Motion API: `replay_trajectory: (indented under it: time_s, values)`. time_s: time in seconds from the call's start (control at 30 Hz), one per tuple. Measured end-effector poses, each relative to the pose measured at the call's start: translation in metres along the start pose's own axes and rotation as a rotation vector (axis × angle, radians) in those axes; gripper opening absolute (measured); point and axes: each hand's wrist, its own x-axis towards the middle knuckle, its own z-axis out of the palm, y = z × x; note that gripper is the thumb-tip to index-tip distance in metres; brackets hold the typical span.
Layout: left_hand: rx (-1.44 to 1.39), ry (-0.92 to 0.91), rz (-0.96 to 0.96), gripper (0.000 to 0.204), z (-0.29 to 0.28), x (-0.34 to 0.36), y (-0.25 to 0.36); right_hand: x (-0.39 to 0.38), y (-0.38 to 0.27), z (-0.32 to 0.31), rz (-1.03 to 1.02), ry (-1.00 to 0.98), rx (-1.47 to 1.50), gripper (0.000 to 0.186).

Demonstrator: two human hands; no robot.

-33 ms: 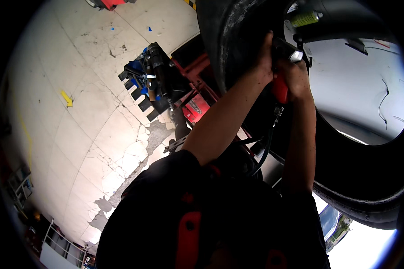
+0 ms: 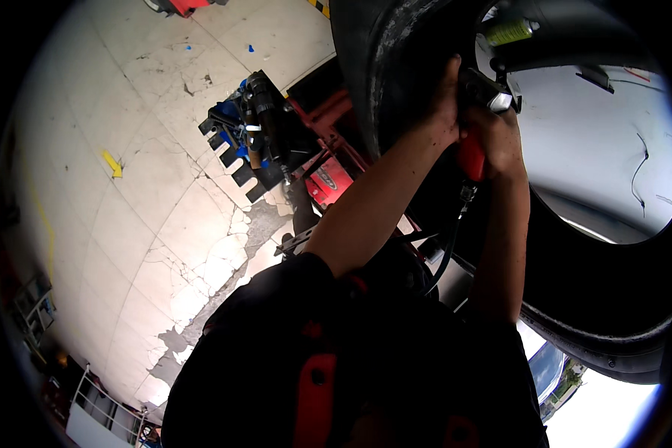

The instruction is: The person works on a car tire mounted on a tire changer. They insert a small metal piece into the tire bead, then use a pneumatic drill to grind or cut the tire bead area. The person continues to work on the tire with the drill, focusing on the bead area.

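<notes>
A red-handled air tool (image 2: 472, 155) with a dark and silver head sits inside the opening of a large black tyre (image 2: 396, 45). My right hand (image 2: 496, 138) is wrapped round its red grip. Against the left side of the tool, my left hand (image 2: 442, 112) holds it with one digit stretched upward; its other fingers are mostly hidden. From the bottom of the grip, a metal fitting leads to a dark air hose (image 2: 449, 246) running down toward my body. What the tool's working end touches is hidden.
Left of the tyre stands a red metal frame (image 2: 328, 179). Beside it, a black notched tray (image 2: 255, 193) carries several dark tools and blue pieces. A yellow-green can (image 2: 509, 32) lies beyond the tyre opening. The pale tiled floor (image 2: 164, 172) is cracked, with a yellow arrow (image 2: 113, 164).
Both hands and the air tool have shifted slightly right and a little down in the picture. The grip on the tool looks the same.
</notes>
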Motion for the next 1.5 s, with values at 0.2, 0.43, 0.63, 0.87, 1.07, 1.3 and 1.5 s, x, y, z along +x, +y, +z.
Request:
replay_trajectory:
  time_s: [0.2, 0.43, 0.63, 0.87, 1.07, 1.3, 1.5]
  values:
    - [0.028, 0.133, -0.052, 0.062, -0.001, 0.015, 0.004, 0.031, 0.02, -0.013, 0.057, 0.015, -0.027, 0.016]
    - [-0.05, -0.041, 0.012, 0.059, 0.003, -0.007, -0.002, 0.005, 0.013, -0.006, -0.022, 0.003, -0.065, 0.016]
    - [0.069, 0.257, -0.061, 0.061, 0.005, 0.019, 0.001, 0.031, 0.015, -0.005, 0.088, 0.059, 0.02, 0.018]
    - [0.037, -0.041, -0.08, 0.061, 0.004, -0.007, -0.002, -0.004, 0.009, -0.011, -0.005, -0.054, 0.05, 0.015]
    - [0.039, 0.174, -0.057, 0.061, 0.0, 0.018, 0.0, 0.03, 0.012, -0.001, 0.1, 0.085, -0.061, 0.017]
    - [-0.037, 0.012, 0.002, 0.057, 0.002, -0.001, -0.001, 0.002, 0.009, -0.003, 0.022, 0.004, -0.048, 0.015]
    - [-0.05, 0.247, -0.04, 0.058, -0.009, 0.028, 0.002, 0.028, 0.009, 0.01, 0.04, 0.054, -0.105, 0.019]
